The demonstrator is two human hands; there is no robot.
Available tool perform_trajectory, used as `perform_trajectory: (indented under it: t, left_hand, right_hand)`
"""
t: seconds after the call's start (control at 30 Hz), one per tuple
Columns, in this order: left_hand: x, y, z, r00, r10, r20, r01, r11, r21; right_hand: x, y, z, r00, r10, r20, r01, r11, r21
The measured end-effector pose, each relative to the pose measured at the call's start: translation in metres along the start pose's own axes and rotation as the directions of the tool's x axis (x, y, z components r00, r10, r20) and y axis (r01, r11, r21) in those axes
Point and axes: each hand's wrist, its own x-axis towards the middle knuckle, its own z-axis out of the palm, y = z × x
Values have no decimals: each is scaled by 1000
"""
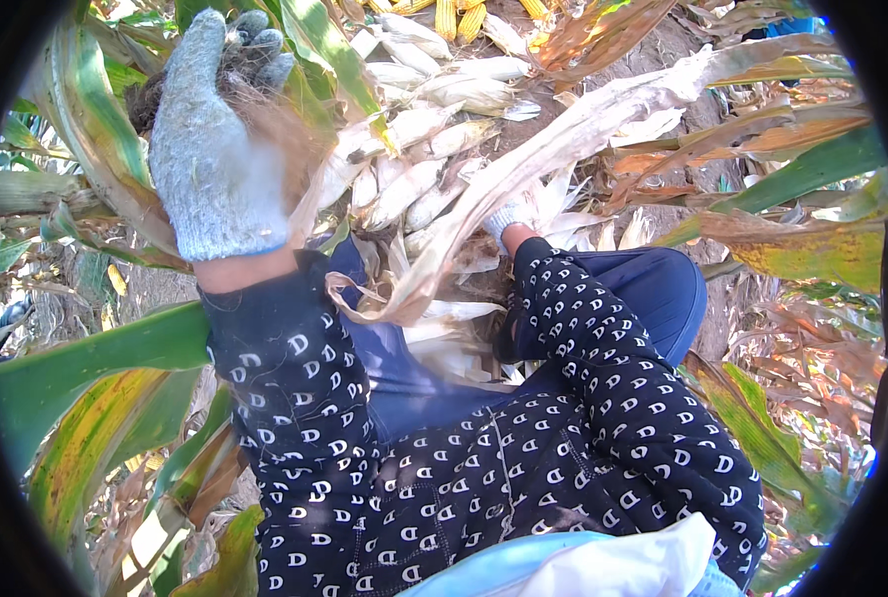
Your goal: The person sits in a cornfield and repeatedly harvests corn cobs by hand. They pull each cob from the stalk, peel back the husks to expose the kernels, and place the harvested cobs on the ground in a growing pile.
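Observation:
My left hand (pixel 216 157), in a grey-white knitted glove, is raised at the upper left. Its fingers curl around a clump of brown fibres (pixel 246 82) that looks like corn silk, and more strands blur below. My right hand (pixel 509 216), gloved too, is low among pale husks beside my bent knee. Its fingers are mostly hidden by a long dry corn leaf (pixel 563 142), so I cannot tell what they hold. Between and beyond both hands lies a heap of corn ears in whitish husks (pixel 414 186). Loose husks (pixel 451 328) lie between my legs.
Bare yellow corn cobs (pixel 459 19) lie at the top. Green corn leaves (pixel 100 343) cross close on the left, and drying leaves (pixel 794 239) reach in from the right. Dry leaf litter (pixel 824 351) covers soil. A blue object (pixel 787 28) shows at the upper right.

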Motion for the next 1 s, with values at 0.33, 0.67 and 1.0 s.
perform_trajectory:
  t: [0.33, 0.67, 1.0]
  left_hand:
    - [5, 4, 4, 975, -158, 157, 165, 986, -33]
    - [1, 1, 10, 920, -282, 272, 312, 947, -72]
    - [2, -6, 7, 909, -323, 264, 369, 917, -151]
  right_hand:
    - [-46, 2, 64, 966, -256, 32, 248, 887, -390]
    - [20, 29, 60, 933, -11, 360, 221, 807, -548]
    - [-32, 14, 24, 890, -116, 442, 289, 892, -347]
